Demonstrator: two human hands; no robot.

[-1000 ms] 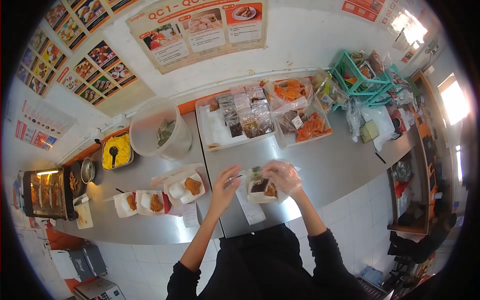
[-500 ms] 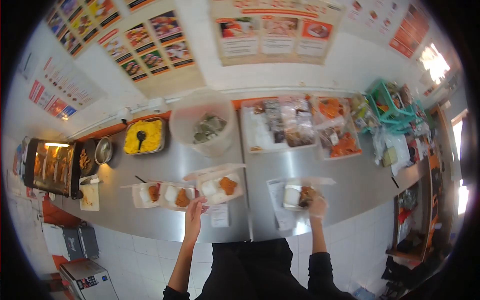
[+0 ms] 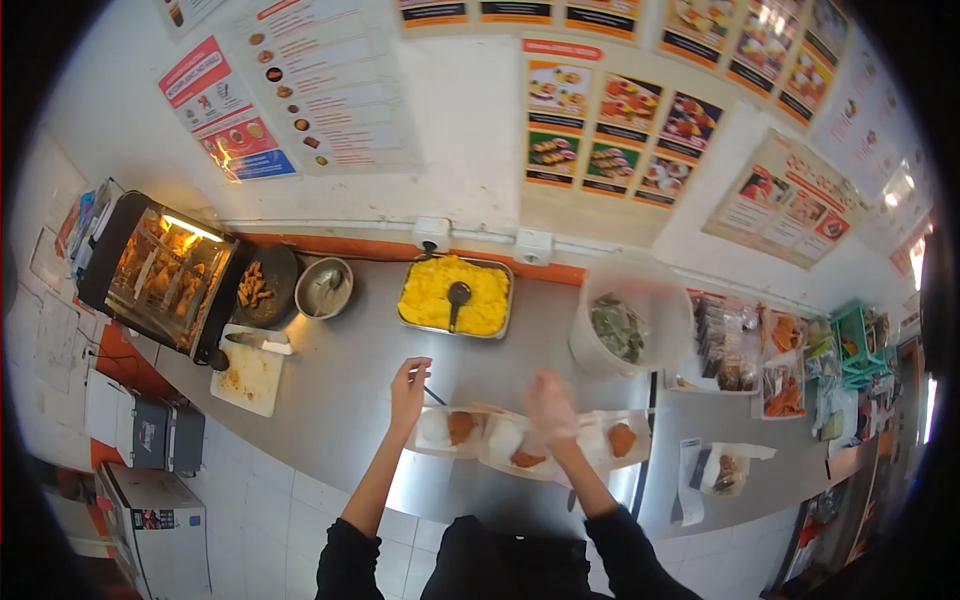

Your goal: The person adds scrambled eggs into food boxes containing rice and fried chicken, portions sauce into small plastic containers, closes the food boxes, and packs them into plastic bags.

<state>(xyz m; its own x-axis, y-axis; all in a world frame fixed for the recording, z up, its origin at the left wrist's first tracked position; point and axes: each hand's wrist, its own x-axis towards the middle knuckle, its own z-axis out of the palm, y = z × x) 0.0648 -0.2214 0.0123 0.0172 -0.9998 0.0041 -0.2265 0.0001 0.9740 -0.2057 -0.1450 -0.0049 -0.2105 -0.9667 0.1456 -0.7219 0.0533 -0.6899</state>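
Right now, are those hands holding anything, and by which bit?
The left hand seems to hold nothing; the right hand is too blurred to tell.

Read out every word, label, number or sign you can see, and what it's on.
"QC1-QC": tan poster; its ending and small print are unclear.
Too small or blurred: menu poster, dish list, red-and-blue poster, receipt, dark box, sticker, other wall sheets.

Left sleeve (image 3: 349,560): was black, creased at the forearm
Right sleeve (image 3: 635,555): matched in black
Front garment (image 3: 508,568): was black
Left hand (image 3: 409,386): looked bare
Right hand (image 3: 551,407): blurred, its covering was unclear
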